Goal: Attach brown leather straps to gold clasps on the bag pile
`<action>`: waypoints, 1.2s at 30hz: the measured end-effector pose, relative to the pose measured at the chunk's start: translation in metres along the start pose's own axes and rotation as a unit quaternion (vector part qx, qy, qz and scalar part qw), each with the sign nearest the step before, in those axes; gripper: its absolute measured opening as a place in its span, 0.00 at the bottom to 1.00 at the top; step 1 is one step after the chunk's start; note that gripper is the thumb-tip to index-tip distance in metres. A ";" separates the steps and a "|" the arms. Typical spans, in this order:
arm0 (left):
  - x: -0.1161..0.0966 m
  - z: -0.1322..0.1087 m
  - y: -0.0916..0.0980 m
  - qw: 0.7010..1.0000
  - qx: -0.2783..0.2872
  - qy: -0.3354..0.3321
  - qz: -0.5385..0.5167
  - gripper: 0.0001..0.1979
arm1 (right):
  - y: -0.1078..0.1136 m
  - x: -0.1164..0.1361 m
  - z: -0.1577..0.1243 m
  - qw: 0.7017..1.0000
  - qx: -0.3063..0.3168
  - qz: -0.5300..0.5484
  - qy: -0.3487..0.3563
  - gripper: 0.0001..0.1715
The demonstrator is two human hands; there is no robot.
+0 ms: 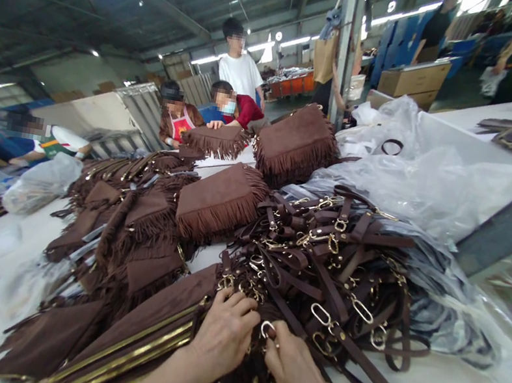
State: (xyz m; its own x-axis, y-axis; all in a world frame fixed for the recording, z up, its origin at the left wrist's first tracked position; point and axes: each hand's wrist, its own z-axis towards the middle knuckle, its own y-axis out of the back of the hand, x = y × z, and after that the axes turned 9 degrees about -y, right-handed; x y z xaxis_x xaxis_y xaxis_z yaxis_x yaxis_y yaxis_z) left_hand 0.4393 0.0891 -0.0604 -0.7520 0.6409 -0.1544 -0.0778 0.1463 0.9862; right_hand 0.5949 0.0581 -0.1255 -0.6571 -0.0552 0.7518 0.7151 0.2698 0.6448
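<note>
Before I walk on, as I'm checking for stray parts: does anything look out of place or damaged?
One dark loop lies on the clear plastic, apart from the heap of brown straps, so it looks stray. The straps themselves are jumbled and cross one another. No damage stands out.

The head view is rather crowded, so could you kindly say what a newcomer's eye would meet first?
Probably the tangle of dark brown straps, heaped right of centre. Next, in the lower middle, the left hand and right hand, close together, the right at a metal ring. Beyond them, near the middle, lies a fringed brown bag.
</note>
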 end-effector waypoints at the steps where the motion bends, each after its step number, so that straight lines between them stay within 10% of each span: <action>1: -0.002 0.001 0.002 1.000 0.011 0.000 0.007 0.07 | 0.000 0.000 -0.002 0.999 -0.002 0.038 -0.012 0.07; 9: -0.011 0.015 0.002 0.992 0.082 -0.019 0.098 0.04 | 0.002 0.015 -0.004 0.995 0.027 0.058 -0.070 0.07; 20: 0.009 -0.004 -0.034 0.982 -0.167 -0.071 0.060 0.05 | -0.025 0.011 0.012 0.988 -0.070 -0.135 -0.030 0.11; 36: 0.004 -0.002 -0.031 0.976 -0.204 -0.065 0.045 0.08 | -0.019 0.002 0.018 0.970 -0.155 -0.166 0.087 0.11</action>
State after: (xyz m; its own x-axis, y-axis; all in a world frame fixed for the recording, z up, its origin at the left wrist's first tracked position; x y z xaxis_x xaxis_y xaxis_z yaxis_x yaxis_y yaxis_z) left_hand 0.4380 0.0857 -0.0914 -0.6807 0.7311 -0.0455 -0.2892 -0.2112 0.9337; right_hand 0.5759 0.0700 -0.1391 -0.8329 -0.2574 0.4900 0.5258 -0.0915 0.8457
